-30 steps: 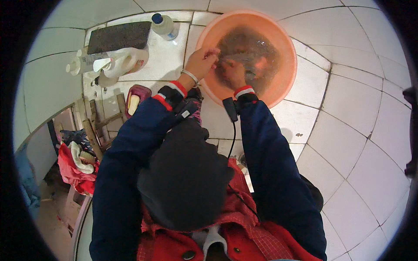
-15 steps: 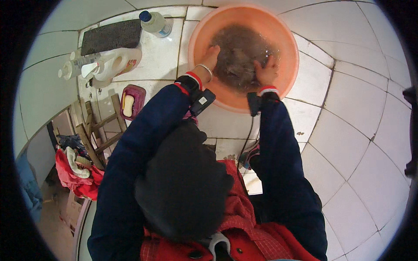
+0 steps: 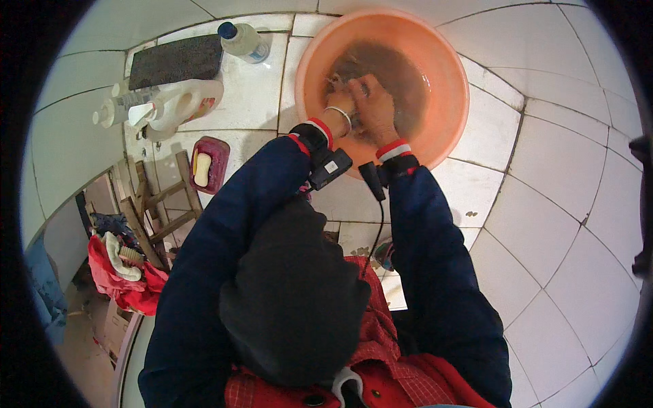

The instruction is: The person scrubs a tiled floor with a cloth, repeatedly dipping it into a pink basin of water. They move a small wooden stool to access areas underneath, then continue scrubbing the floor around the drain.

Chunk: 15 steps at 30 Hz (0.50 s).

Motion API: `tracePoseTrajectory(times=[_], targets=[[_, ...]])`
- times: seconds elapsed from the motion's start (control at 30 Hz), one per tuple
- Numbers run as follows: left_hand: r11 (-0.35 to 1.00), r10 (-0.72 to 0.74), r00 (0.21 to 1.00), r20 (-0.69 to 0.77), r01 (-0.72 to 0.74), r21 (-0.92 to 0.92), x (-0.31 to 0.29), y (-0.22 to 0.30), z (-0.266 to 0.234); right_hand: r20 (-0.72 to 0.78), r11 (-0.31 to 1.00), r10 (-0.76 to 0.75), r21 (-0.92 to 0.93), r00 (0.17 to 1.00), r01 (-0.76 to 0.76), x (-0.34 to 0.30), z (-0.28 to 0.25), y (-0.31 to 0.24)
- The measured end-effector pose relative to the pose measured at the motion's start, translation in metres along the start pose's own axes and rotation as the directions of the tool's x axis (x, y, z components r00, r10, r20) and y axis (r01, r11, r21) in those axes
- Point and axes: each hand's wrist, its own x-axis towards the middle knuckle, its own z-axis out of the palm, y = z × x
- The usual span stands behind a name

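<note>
Upper left, 1 clear bottle (image 3: 246, 46) with a blue cap stands right beside a dark rectangular slab (image 3: 175, 62)! Nearer, a white handled jug (image 3: 201, 102) sits close to a pale-capped bottle (image 3: 133, 101). Below, here's a magenta soap dish (image 3: 218, 165), 1 cream soap bar (image 3: 202, 170) resting inside, a wooden frame (image 3: 141, 232) just left of it. Farther left, red cloth (image 3: 148, 300) lies bunched, and blue cloth (image 3: 46, 292) shows.

A: Your washbasin (image 3: 450, 102) looks like smooth plastic with a soft sheen; your jacket sleeves (image 3: 435, 224) look like matt cloth.
B: Yes, and your bracelet (image 3: 347, 119) shines like metal. The stool (image 3: 143, 231) looks like rough, dull wood, the tiles (image 3: 544, 238) smooth, ceramic and faintly glossy.
</note>
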Motion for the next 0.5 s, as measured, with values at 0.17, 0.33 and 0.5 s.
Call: tracePoseTrajectory(times=[0.17, 0.33, 0.5], targets=[[0.996, -0.09, 0.989, 0.114, 0.093, -0.016, 0.001, -0.003, 0.005, -0.029, 0.96, 0.017, -0.28, 0.999, -0.025, 0.017, -0.03, 0.056], [0.967, -0.248, 0.968, 0.028, 0.249, -0.053, 0.002, 0.001, -0.018, -0.331, 0.811, 0.183, -0.481, 0.926, -0.332, 0.01, -0.031, 0.096], [0.927, -0.279, 0.957, 0.079, 0.289, -0.241, 0.028, -0.012, -0.02, 0.038, 0.965, 0.135, -0.233, 0.99, -0.122, 0.01, 0.021, 0.053]])
